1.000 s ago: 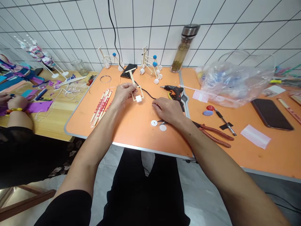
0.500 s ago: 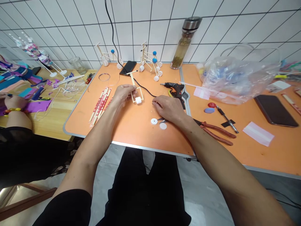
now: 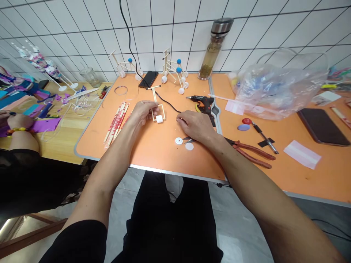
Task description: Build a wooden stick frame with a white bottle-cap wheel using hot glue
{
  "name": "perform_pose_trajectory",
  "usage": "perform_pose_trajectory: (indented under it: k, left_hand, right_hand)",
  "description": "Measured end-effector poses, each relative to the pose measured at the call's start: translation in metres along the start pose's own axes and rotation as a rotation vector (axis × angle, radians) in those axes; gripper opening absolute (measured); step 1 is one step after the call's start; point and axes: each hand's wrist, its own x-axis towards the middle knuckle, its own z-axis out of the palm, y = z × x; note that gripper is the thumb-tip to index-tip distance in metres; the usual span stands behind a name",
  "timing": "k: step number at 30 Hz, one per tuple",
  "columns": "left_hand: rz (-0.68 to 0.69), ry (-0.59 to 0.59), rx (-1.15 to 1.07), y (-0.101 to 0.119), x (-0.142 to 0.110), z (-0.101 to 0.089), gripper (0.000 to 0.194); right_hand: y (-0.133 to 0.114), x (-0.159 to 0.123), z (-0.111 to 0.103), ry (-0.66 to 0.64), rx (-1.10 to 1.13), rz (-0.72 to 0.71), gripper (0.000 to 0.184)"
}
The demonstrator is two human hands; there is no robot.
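Observation:
My left hand pinches a small frame of glued wooden sticks just above the orange table. A white wheel-like cylinder sits at the frame's near bar, and a T-shaped stick stem points away from me. My right hand rests on the table with its fingers curled together; whatever is inside them, if anything, is hidden. Beside it lie a white ridged disc, a plain white disc and pointed blades partly under the hand. A black cord runs up to its fingertips.
Beyond my right hand lies a glue gun; red-handled pliers are near my forearm. Stick models with blue balls, a phone and a tea bottle stand behind. Wrapped chopsticks lie left. A person's hand works farther left.
The stick frame in my left hand has shifted slightly left and down, and the white cylinder shows at a different angle. My right hand stays almost in place.

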Motion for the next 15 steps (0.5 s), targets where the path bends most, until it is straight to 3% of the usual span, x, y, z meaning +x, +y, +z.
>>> perform_pose_trajectory:
  k: [15]
  left_hand:
    - [-0.026,0.008,0.022,0.0006,-0.0003,0.0000,0.019]
  right_hand:
    - [-0.0005,-0.0006,0.0009,-0.005,0.008,0.001,0.034]
